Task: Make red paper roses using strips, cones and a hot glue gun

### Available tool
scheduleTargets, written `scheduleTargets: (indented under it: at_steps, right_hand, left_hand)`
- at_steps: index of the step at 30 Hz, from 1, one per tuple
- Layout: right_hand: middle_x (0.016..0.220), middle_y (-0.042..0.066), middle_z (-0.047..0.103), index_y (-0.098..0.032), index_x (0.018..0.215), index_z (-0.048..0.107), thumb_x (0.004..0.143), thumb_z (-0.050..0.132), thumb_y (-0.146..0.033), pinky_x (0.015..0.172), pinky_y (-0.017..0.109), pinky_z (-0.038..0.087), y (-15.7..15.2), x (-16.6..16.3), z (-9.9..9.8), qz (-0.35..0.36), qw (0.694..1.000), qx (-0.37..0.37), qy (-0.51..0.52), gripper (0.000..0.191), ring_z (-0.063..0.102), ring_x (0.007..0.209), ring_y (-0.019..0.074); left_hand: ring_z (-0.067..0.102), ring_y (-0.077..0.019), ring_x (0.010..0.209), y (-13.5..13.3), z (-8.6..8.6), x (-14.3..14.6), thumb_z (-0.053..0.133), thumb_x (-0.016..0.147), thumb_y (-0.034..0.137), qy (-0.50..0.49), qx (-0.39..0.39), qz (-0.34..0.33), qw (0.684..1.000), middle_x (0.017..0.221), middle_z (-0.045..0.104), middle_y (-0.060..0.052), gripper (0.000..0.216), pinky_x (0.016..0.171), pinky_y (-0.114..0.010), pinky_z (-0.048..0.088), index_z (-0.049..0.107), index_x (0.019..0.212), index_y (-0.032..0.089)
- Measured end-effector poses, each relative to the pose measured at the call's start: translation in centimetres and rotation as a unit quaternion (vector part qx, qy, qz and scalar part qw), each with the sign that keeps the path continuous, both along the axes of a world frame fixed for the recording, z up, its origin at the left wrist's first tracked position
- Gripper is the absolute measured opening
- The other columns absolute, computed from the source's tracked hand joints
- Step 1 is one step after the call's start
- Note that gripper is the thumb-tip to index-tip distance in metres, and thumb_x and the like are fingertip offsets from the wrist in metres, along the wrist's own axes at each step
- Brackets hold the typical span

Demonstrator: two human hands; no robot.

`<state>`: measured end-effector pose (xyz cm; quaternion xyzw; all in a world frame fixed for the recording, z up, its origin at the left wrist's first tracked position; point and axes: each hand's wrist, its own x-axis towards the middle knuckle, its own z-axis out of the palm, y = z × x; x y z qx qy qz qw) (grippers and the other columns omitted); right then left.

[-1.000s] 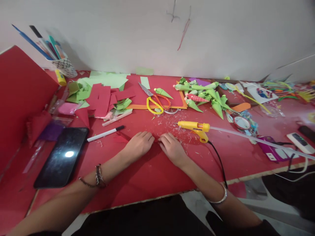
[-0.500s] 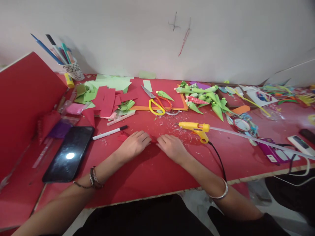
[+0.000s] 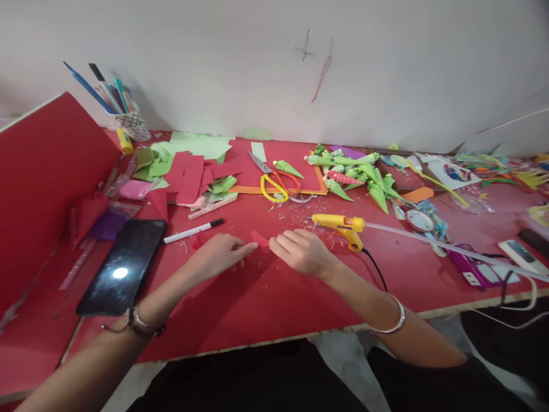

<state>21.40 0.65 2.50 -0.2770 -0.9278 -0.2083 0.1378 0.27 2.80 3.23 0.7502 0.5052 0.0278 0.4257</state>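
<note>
A small folded piece of red paper (image 3: 261, 239) is between my hands, just above the red tabletop. My right hand (image 3: 302, 252) is closed on its right side, fingers curled over the edge. At the paper's left edge is my left hand (image 3: 221, 254), thumb stretched to it and fingers bent below; part of the grip is hidden. More crumpled red paper (image 3: 201, 240) lies just behind my left hand. Beyond that hand is a white marker with a black cap (image 3: 194, 230). A yellow glue gun (image 3: 338, 222) with a long clear stick lies beyond my right hand.
Scissors (image 3: 274, 186) lie behind, beside green paper cones (image 3: 373, 177). Red strips (image 3: 189, 177) and green scraps are piled at back left. A phone (image 3: 124, 269) lies at left, below a pen cup (image 3: 132, 123). The glue gun's cord (image 3: 377, 266) runs toward the table edge (image 3: 300, 337).
My left hand has shifted slightly left, its thumb now stretched out. My right hand has turned and its fingers curl more. The red paper now stands up visibly between them.
</note>
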Motion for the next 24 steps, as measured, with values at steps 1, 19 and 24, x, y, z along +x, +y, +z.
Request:
scheduleTargets:
  at_steps: [1, 19, 24]
  right_hand:
    - [0.065, -0.001, 0.055, -0.013, 0.085, 0.056, 0.086, 0.04, -0.011, 0.052, 0.026, 0.029, 0.1, 0.0, 0.3, 0.014, 1.0, 0.019, 0.001, 0.016, 0.046, 0.059, 0.0111]
    - [0.061, 0.0, 0.053, -0.015, 0.077, 0.056, 0.089, 0.035, -0.017, 0.053, 0.027, 0.025, -0.2, -0.5, 2.0, -0.011, 0.994, -0.108, -0.009, 0.024, 0.046, 0.059, 0.0116]
    - [0.065, 0.0, 0.059, -0.016, 0.076, 0.057, 0.09, 0.038, -0.029, 0.051, 0.025, 0.021, 0.1, -0.9, 2.9, -0.085, 0.945, -0.315, 0.001, 0.027, 0.049, 0.058, 0.0106]
  left_hand:
    - [0.057, -0.014, 0.052, 0.2, 0.1, -0.1, 0.035, 0.082, 0.053, -0.03, -0.078, -0.004, 0.997, 0.06, 0.064, -0.005, 0.05, 0.052, -0.023, 0.04, 0.062, 0.068, 0.013]
    - [0.059, -0.009, 0.051, 0.1, 0.5, 0.2, 0.042, 0.086, 0.035, -0.212, -0.073, -0.098, 0.97, 0.061, 0.067, -0.005, 0.037, 0.057, -0.02, 0.044, 0.067, 0.071, 0.011]
    - [0.059, -0.0101, 0.056, -0.1, 0.3, 0.0, 0.037, 0.089, 0.028, -0.123, 0.171, -0.168, 0.963, 0.063, 0.067, -0.002, 0.032, 0.056, -0.02, 0.041, 0.065, 0.081, 0.014]
